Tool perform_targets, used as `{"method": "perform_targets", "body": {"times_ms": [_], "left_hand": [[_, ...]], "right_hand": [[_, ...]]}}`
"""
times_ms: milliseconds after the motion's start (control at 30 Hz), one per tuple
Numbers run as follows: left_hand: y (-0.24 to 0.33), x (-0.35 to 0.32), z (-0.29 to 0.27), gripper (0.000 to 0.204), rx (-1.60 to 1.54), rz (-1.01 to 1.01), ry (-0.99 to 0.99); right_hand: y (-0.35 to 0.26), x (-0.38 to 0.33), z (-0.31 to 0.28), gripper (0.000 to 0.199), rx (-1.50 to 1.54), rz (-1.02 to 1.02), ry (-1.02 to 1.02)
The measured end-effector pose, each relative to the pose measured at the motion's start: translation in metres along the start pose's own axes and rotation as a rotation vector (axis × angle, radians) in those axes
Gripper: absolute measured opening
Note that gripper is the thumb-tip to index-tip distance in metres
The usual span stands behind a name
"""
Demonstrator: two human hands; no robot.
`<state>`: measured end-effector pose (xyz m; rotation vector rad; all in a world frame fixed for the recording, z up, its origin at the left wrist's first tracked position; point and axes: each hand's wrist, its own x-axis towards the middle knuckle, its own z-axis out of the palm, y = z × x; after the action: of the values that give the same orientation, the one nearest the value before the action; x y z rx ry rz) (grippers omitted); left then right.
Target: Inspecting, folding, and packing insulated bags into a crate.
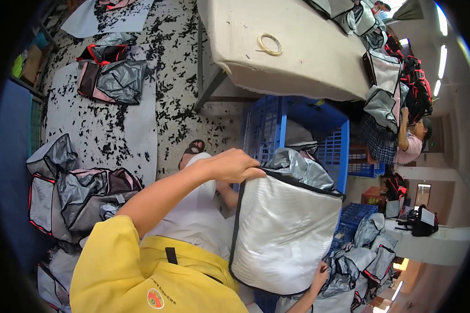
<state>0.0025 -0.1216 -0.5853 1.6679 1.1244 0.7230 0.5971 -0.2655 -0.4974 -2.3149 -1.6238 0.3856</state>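
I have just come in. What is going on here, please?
A person in a yellow shirt handles a silver, black-edged panel. The left hand holds its upper left corner; the right hand is at its lower right edge. Crumpled silver material shows in the blue crate beyond it.

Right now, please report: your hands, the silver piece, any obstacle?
Left hand gripping silver piece, upper left corner. Right hand at lower right edge. Blue crate beyond, partly hidden.
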Motion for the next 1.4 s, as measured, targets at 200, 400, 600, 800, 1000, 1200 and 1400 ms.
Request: {"method": "perform_targets", "body": {"times_ms": [200,400,600,800,1000,1200,1400], "left_hand": [[-0.026,-0.019,0.071,0.045,-0.975,-0.244,-0.194],[-0.054,-0.033,0.096,0.045,-1.286,-0.24,-0.221],[-0.047,-0.024,0.105,0.046,-1.237,-0.231,-0.288],[-0.053,-0.04,0.102,0.035,-1.047,-0.346,0.019],[-0.044,-0.027,0.092,0.039,-1.081,-0.477,0.046],[-0.037,-0.028,0.089,0.043,-1.059,-0.342,-0.053],[-0.014,-0.024,0.091,0.041,-0.948,-0.343,0.172]], "right_hand": [[0.021,0.051,-0.026,0.026,0.057,-0.019,-0.118],[0.03,0.061,-0.011,0.023,0.062,0.0,-0.202],[0.129,0.048,-0.027,0.055,-0.205,0.288,-0.175],[-0.014,0.008,0.02,0.084,1.061,0.536,-0.422],[0.008,-0.02,0.027,0.067,0.917,0.411,0.026],[-0.009,-0.08,0.0,0.046,1.027,0.403,0.302],[-0.055,-0.116,0.004,0.044,0.579,0.026,0.235]]}}
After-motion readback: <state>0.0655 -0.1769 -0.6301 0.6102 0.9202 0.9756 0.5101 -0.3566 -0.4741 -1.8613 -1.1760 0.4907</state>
